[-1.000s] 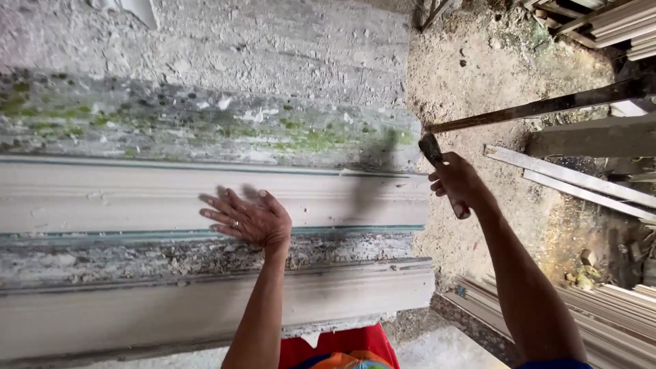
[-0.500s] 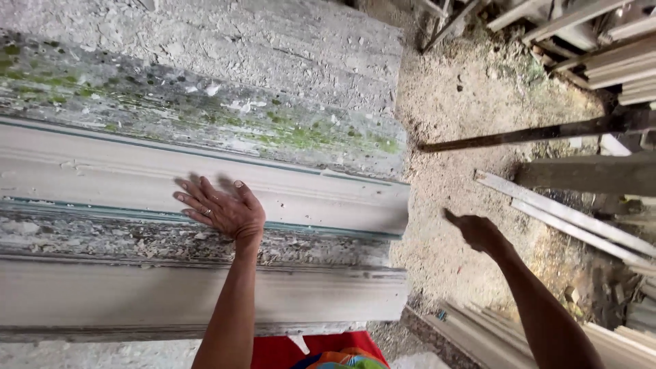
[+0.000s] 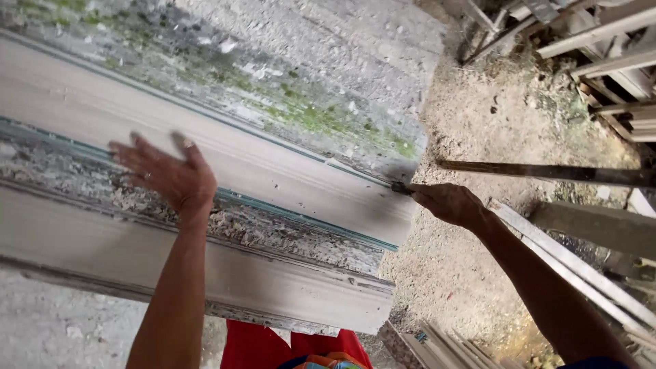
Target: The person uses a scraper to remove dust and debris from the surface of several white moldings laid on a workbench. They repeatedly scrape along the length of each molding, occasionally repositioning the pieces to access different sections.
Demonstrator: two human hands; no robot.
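My left hand (image 3: 164,174) rests flat, fingers spread, on a long pale plaster moulding (image 3: 260,171) that lies across a rough, crusted work slab (image 3: 328,55). A second moulding (image 3: 273,277) lies parallel, closer to me. My right hand (image 3: 447,203) is closed around a small dark tool (image 3: 400,186) whose tip touches the right end of the upper moulding. Most of the tool is hidden inside the fist.
Dusty ground (image 3: 506,116) lies to the right of the slab. Wooden planks and strips (image 3: 601,48) are piled at the top right, a dark bar (image 3: 547,171) crosses the ground, and more pale strips (image 3: 581,266) lie at the lower right. Red clothing (image 3: 273,345) shows below.
My right hand has dropped from a raised position and come left to the moulding's end. My left hand has slid left along the moulding. The view has tilted.
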